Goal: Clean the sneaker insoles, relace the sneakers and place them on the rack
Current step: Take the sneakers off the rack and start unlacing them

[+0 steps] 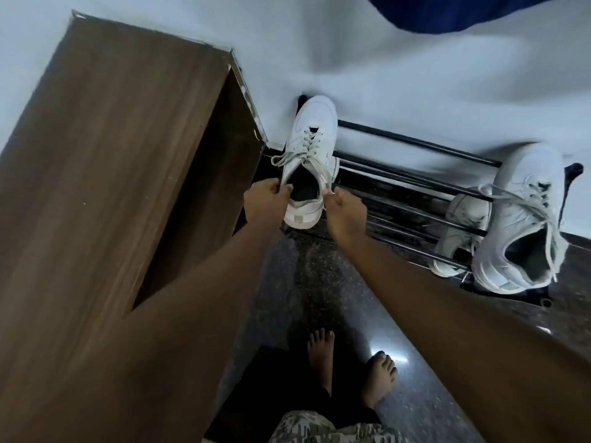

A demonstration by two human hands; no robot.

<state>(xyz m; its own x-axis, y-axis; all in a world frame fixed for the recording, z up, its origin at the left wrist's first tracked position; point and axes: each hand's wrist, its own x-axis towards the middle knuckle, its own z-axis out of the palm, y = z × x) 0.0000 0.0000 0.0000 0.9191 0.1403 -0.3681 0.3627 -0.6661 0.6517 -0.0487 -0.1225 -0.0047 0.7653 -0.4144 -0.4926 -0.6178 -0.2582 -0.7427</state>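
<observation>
Dark speckled stone floor (303, 276) lies under my bare feet (319, 350), and camouflage-print shorts (319, 426) show at the bottom edge. Both my bare arms reach forward and down. My left hand (260, 199) has its fingers curled, pinching the left rim of a white sneaker (311, 155) at the heel opening. My right hand (347, 212) pinches the right rim with thumb and fingertips; I cannot tell whether a lace end is caught in that pinch too. The sneaker stands toe to the wall on the left end of a black metal rack (415, 145), just beside a wooden cabinet (112, 155). Its laces (311, 145) are threaded, with loose ends hanging. I judge this is the racking step for this shoe. Next I should square it on the bars and let go gently. A second sneaker (524, 219) sits at the rack's right end, above a third shoe (460, 231) on a lower tier. Beyond is a pale wall (415, 75).
</observation>
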